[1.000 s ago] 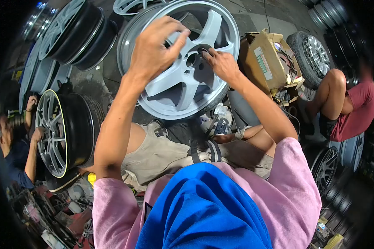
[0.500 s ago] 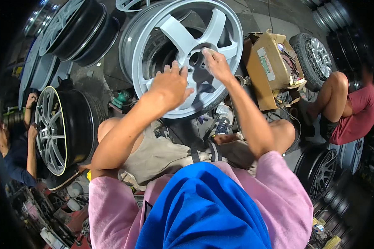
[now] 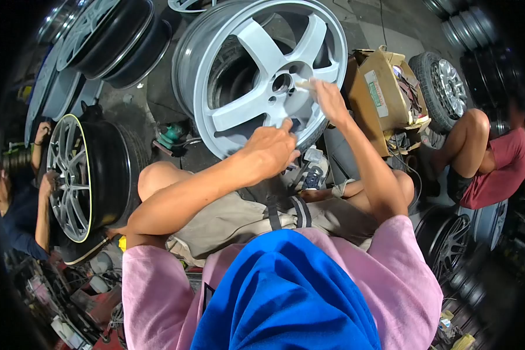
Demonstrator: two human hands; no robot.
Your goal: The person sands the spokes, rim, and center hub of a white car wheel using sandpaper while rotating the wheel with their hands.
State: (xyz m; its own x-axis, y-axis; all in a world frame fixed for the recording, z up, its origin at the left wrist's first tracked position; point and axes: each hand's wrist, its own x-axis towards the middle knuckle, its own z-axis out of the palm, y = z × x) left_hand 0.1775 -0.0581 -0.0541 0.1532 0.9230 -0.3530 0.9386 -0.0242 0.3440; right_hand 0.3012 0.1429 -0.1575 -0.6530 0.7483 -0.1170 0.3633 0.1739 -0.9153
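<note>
A large pale-grey five-spoke wheel rim (image 3: 254, 49) stands tilted before me, its face toward me. My left hand (image 3: 271, 149) is at the rim's lower edge, fingers curled round the bottom spoke area; its palm side is hidden. My right hand (image 3: 329, 102) is on the right of the hub, over a spoke, its fingers pressed together. A small pale piece seems to stick out from these fingertips toward the hub, but it is blurred and I cannot name it.
A cardboard box (image 3: 385, 93) of strips and scraps stands right of the rim, near a tyred wheel (image 3: 443, 81). A green power tool (image 3: 170, 135) lies left. One person (image 3: 496, 157) squats at right; another at left holds a yellow-edged rim (image 3: 70, 181). Stacked rims (image 3: 108, 46) are upper left.
My left hand has moved down and right from the spokes to the rim's lower edge, its spread fingers now curled. My right hand has shifted right and slightly down. The rim appears slightly turned.
</note>
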